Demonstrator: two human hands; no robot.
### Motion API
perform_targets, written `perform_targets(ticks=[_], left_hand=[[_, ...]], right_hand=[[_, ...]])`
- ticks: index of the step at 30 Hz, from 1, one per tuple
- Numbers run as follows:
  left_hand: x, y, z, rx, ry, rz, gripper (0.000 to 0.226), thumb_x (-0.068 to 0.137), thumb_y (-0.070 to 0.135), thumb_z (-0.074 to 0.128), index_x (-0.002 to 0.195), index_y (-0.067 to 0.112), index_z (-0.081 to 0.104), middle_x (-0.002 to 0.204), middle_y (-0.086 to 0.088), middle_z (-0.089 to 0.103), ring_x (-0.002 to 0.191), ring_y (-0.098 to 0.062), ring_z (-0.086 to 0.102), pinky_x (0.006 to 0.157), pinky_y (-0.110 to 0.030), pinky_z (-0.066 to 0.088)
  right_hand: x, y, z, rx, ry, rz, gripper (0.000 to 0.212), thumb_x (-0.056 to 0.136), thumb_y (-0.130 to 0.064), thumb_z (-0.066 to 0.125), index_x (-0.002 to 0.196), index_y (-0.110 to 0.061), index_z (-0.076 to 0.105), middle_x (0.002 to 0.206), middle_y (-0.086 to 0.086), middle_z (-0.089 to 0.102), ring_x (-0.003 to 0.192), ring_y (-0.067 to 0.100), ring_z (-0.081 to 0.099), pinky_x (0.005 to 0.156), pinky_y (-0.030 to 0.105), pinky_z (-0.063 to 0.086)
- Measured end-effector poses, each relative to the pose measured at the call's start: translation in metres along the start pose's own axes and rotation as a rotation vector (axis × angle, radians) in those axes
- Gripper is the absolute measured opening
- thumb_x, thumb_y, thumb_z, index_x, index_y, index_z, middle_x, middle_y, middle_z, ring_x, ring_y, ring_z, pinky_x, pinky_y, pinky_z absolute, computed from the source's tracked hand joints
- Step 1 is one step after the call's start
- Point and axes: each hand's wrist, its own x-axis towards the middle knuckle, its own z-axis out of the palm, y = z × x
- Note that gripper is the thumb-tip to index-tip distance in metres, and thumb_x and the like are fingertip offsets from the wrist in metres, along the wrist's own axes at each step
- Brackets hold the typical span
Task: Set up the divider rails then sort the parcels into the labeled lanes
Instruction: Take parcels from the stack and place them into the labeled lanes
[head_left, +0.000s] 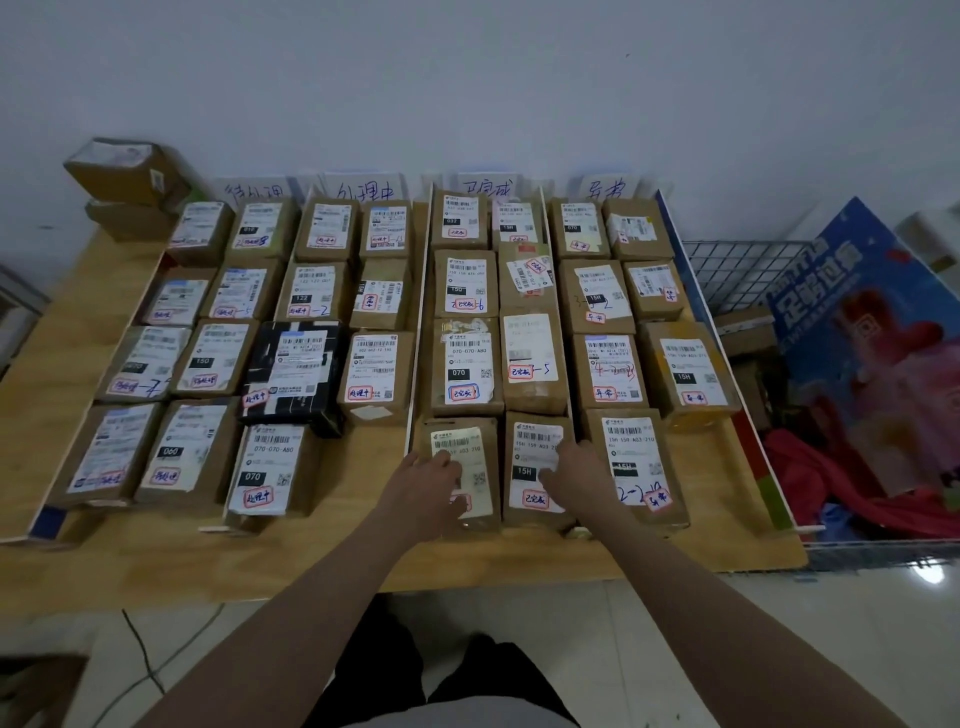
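Brown parcels with white shipping labels fill four lanes on the wooden table (358, 551), split by white divider rails (420, 322). Handwritten lane labels (363, 189) stand against the wall behind. My left hand (434, 480) lies flat on the front left parcel (460, 441) of the third lane. My right hand (576, 470) rests on the parcel beside it (535, 452), fingers spread at its right edge. Neither parcel is lifted. A black-wrapped parcel (296, 364) sits in the second lane.
Two spare boxes (122, 174) are stacked at the table's back left corner. A wire basket (748, 270) at the right holds a blue poster board (852, 312), red cloth and boxes. The second lane has bare wood at its front right. Cables run over the tiled floor.
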Motion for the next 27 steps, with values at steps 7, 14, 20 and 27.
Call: perform_targets(ticks=[7, 14, 20, 27], left_hand=[[-0.001, -0.032, -0.057, 0.074, 0.145, -0.115, 0.047, 0.100, 0.044, 0.040, 0.138, 0.018, 0.049, 0.144, -0.005, 0.047, 0.135, -0.024, 0.043, 0.119, -0.043, 0.025], [-0.042, -0.114, -0.121, 0.089, 0.371, -0.299, 0.055, 0.102, 0.049, 0.032, 0.146, 0.018, 0.041, 0.152, -0.004, 0.040, 0.142, -0.023, 0.033, 0.121, -0.043, 0.020], [-0.101, -0.202, -0.132, 0.108, 0.420, -0.391, 0.055, 0.102, 0.049, 0.029, 0.146, 0.018, 0.040, 0.151, -0.004, 0.042, 0.141, -0.024, 0.034, 0.119, -0.044, 0.019], [-0.165, -0.305, -0.124, 0.102, 0.436, -0.424, 0.054, 0.101, 0.048, 0.030, 0.144, 0.017, 0.044, 0.150, -0.004, 0.042, 0.141, -0.025, 0.034, 0.117, -0.042, 0.022]], right_hand=[[0.004, -0.063, -0.052, -0.132, 0.212, -0.230, 0.038, 0.098, -0.029, 0.049, 0.132, -0.011, 0.049, 0.129, 0.011, 0.050, 0.111, 0.029, 0.055, 0.084, 0.040, 0.051], [-0.019, -0.164, -0.059, -0.167, 0.403, -0.461, 0.050, 0.101, -0.035, 0.042, 0.147, -0.015, 0.036, 0.152, 0.008, 0.037, 0.138, 0.028, 0.036, 0.112, 0.043, 0.033], [-0.049, -0.250, -0.028, -0.195, 0.430, -0.525, 0.053, 0.102, -0.041, 0.038, 0.149, -0.018, 0.031, 0.153, 0.006, 0.035, 0.141, 0.027, 0.032, 0.115, 0.044, 0.026], [-0.084, -0.343, 0.024, -0.192, 0.439, -0.539, 0.052, 0.102, -0.041, 0.040, 0.148, -0.018, 0.035, 0.150, 0.007, 0.041, 0.140, 0.026, 0.037, 0.115, 0.043, 0.031]])
